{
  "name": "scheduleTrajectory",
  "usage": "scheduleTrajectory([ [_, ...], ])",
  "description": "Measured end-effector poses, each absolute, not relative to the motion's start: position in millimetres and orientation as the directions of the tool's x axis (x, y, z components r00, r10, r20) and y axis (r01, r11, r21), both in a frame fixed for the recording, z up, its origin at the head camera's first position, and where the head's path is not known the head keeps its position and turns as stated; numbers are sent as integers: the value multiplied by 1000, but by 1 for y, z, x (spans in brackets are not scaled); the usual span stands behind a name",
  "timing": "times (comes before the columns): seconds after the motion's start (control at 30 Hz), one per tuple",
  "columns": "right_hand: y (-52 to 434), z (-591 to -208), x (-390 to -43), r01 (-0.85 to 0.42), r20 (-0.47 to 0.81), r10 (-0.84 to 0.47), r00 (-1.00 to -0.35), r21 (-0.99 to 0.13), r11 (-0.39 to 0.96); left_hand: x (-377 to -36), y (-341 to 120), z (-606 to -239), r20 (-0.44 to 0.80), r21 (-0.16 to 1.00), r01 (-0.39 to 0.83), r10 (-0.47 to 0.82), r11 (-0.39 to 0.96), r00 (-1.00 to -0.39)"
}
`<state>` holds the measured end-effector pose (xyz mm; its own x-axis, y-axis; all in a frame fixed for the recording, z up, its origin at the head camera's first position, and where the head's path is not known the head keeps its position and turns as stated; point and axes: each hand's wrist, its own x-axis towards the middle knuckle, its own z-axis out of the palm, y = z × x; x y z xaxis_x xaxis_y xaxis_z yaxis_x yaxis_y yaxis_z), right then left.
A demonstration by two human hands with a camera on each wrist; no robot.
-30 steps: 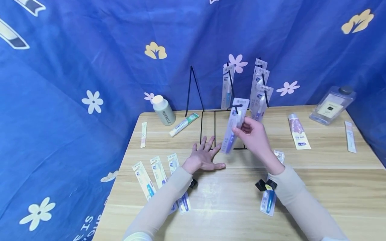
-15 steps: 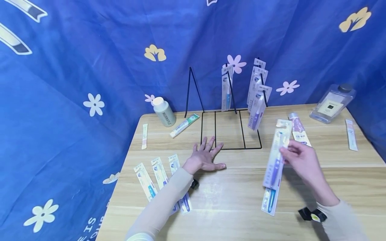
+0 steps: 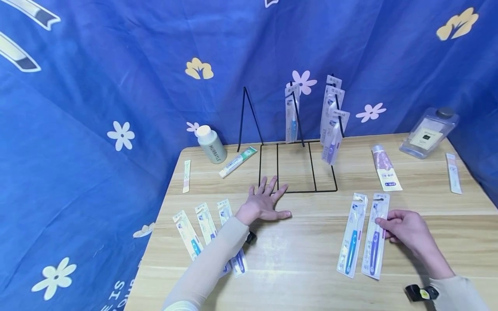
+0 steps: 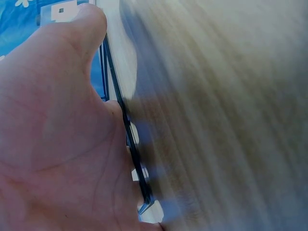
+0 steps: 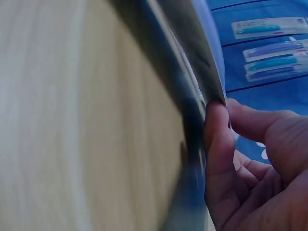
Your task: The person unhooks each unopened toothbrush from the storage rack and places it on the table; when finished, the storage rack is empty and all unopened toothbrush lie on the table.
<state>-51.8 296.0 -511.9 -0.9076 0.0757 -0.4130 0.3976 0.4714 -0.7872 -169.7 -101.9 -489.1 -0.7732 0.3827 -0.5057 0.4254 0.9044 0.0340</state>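
Right grip [image 3: 402, 226] pinching the edge of a purple toothbrush pack [image 3: 374, 235], flat on the wooden surface [image 3: 303, 242] just beside a blue toothbrush pack [image 3: 352, 234]. Left grip [image 3: 264, 203] spread flat, palm down on the surface, fingertips at the front bar of the black wire rack [image 3: 297, 166]. 3 more packs [image 3: 206, 229] lying beside the left forearm. Further packs hanging on the rack's hooks [image 3: 332, 116]. Behind: white bottle [image 3: 210, 142], toothpaste tube [image 3: 237, 161], clear bottle [image 3: 428, 134].
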Motion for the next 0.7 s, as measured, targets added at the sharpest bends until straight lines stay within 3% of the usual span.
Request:
scheduleTrajectory([
  [0.47, 299, -505, -60, 374, -451, 77, -889, -619, 691, -169, -104, -487, -503, 36, 420, 379, 907, -777],
  [0.57, 296, -493, -61, 256, -329, 71, -942, -561, 788, -168, -104, -487, -501, 44, 428, 391, 903, -772],
  [0.7, 273, -477, -73, -9, 5, -8, -1000, -542, 840, -168, -105, -488, -499, 51, 430, 396, 901, -771],
])
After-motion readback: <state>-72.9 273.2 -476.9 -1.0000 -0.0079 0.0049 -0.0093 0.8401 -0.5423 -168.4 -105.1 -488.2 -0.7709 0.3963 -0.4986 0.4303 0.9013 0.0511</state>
